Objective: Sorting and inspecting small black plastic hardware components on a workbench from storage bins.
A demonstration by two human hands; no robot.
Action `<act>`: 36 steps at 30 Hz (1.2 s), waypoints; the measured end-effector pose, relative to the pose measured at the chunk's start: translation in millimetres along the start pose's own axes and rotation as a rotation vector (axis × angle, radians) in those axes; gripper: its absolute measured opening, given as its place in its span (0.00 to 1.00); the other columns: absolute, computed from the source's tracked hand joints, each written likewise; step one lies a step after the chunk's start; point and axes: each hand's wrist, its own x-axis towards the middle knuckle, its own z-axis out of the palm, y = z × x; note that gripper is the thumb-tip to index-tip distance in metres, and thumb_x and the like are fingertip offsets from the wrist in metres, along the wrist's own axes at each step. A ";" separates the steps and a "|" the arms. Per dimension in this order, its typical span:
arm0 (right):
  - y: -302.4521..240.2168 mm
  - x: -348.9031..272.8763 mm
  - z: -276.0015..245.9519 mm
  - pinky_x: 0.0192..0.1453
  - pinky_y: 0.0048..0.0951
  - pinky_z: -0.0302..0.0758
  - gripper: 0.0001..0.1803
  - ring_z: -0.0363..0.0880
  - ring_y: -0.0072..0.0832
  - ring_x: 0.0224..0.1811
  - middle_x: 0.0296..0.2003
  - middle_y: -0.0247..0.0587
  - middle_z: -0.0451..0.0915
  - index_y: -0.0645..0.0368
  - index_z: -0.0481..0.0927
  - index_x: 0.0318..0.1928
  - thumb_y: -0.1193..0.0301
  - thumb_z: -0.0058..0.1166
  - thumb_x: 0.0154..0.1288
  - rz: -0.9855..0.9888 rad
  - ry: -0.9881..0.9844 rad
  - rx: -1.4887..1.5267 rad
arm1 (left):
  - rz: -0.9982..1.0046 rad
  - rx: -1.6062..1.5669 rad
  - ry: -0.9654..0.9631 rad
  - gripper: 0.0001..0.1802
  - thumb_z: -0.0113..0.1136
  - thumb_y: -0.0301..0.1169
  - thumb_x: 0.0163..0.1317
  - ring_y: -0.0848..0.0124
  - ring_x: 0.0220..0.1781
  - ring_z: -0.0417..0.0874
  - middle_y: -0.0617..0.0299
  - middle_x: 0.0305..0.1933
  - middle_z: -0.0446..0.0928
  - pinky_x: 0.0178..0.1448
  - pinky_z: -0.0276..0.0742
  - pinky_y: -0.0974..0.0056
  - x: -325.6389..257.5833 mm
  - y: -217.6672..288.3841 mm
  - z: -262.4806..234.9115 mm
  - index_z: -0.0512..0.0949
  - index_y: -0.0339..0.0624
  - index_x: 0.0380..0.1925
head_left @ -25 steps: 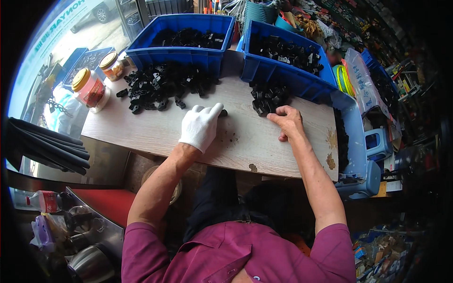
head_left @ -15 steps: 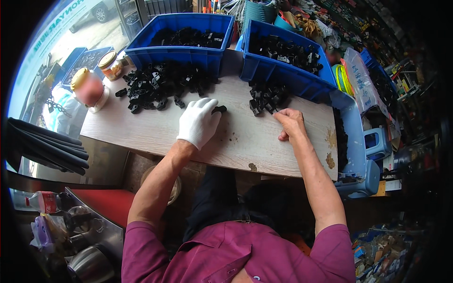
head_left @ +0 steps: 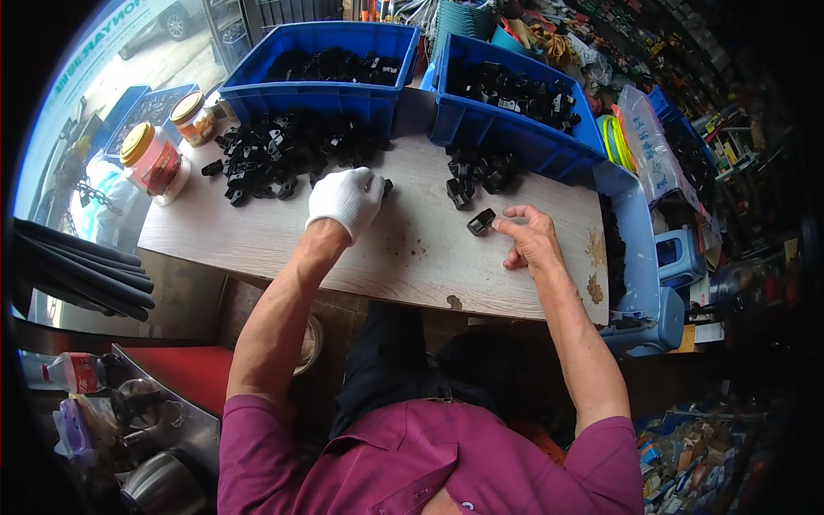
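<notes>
My left hand (head_left: 346, 199), in a white knit glove, is closed just in front of the larger heap of black plastic parts (head_left: 266, 159). A bit of a black part (head_left: 387, 186) shows past its fingertips; the glove hides the rest. My bare right hand (head_left: 530, 239) is over the right half of the table, thumb and forefinger at the edge of a black ring-like plastic part (head_left: 481, 221). Behind that part lies a smaller heap of similar black parts (head_left: 493, 172).
Two blue bins (head_left: 313, 94) (head_left: 515, 124) of black parts stand along the table's (head_left: 412, 283) far edge. At the left are two lidded jars (head_left: 154, 163) (head_left: 194, 120). A pale blue stool (head_left: 678, 257) and a light blue tub (head_left: 631, 206) flank the right edge.
My right hand has drawn back from the small heap, bringing one black part nearer. My left hand has shifted slightly left and away, toward the large heap, its fingers more curled.
</notes>
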 end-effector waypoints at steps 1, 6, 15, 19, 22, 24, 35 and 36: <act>-0.5 -2.3 2.3 0.14 0.29 0.75 0.22 0.69 0.20 0.10 0.20 0.30 0.72 0.61 0.80 0.55 0.71 0.68 0.60 -0.067 -0.023 0.005 | 0.043 -0.122 0.088 0.13 0.57 0.38 0.69 0.47 0.41 0.88 0.47 0.38 0.86 0.48 0.84 0.50 -1.5 -10.6 4.0 0.86 0.46 0.41; 2.1 2.2 1.2 0.13 0.28 0.72 0.29 0.68 0.20 0.10 0.17 0.29 0.71 0.61 0.78 0.62 0.76 0.67 0.57 -0.159 -0.145 -0.045 | 0.439 -0.044 0.100 0.19 0.55 0.19 0.59 0.49 0.51 0.82 0.56 0.57 0.80 0.52 0.83 0.52 -8.1 -11.2 4.3 0.84 0.45 0.49; -0.3 8.0 9.6 0.12 0.26 0.68 0.22 0.66 0.19 0.10 0.17 0.28 0.71 0.61 0.82 0.54 0.75 0.68 0.58 -0.120 -0.181 -0.215 | 0.543 0.186 -0.073 0.16 0.58 0.21 0.58 0.51 0.51 0.83 0.55 0.52 0.82 0.52 0.85 0.53 -4.7 -15.1 3.6 0.83 0.42 0.46; 0.8 5.5 9.5 0.12 0.25 0.68 0.19 0.67 0.19 0.10 0.18 0.30 0.73 0.62 0.83 0.50 0.73 0.69 0.58 -0.134 -0.201 -0.267 | 0.535 0.129 -0.066 0.14 0.60 0.25 0.63 0.50 0.47 0.85 0.54 0.47 0.85 0.50 0.84 0.53 -7.4 -14.1 5.6 0.84 0.42 0.48; 0.7 -1.2 15.6 0.12 0.25 0.67 0.17 0.67 0.19 0.10 0.18 0.30 0.74 0.61 0.83 0.47 0.71 0.70 0.58 -0.120 -0.170 -0.233 | 0.455 0.128 -0.094 0.09 0.61 0.31 0.67 0.50 0.44 0.85 0.54 0.41 0.85 0.48 0.83 0.52 -7.0 -16.4 7.0 0.85 0.44 0.44; 3.2 -2.0 14.3 0.12 0.25 0.67 0.16 0.67 0.18 0.10 0.18 0.29 0.73 0.61 0.83 0.46 0.70 0.71 0.58 -0.120 -0.162 -0.217 | 0.409 0.083 -0.076 0.08 0.60 0.32 0.68 0.49 0.44 0.85 0.53 0.40 0.84 0.47 0.82 0.51 -5.4 -13.8 8.2 0.85 0.44 0.42; 4.9 -9.2 21.7 0.12 0.24 0.67 0.15 0.65 0.17 0.12 0.18 0.27 0.72 0.59 0.83 0.45 0.67 0.70 0.60 -0.157 -0.132 -0.243 | 0.294 -0.018 0.218 0.11 0.64 0.36 0.66 0.52 0.45 0.85 0.54 0.43 0.86 0.49 0.83 0.53 -17.1 -23.3 15.3 0.86 0.44 0.44; 5.2 -9.4 20.4 0.12 0.24 0.68 0.15 0.65 0.17 0.12 0.18 0.27 0.72 0.59 0.84 0.45 0.67 0.70 0.60 -0.160 -0.130 -0.239 | 0.342 0.030 0.191 0.12 0.64 0.33 0.65 0.53 0.46 0.85 0.55 0.45 0.86 0.49 0.83 0.54 -23.6 -17.7 13.4 0.84 0.45 0.47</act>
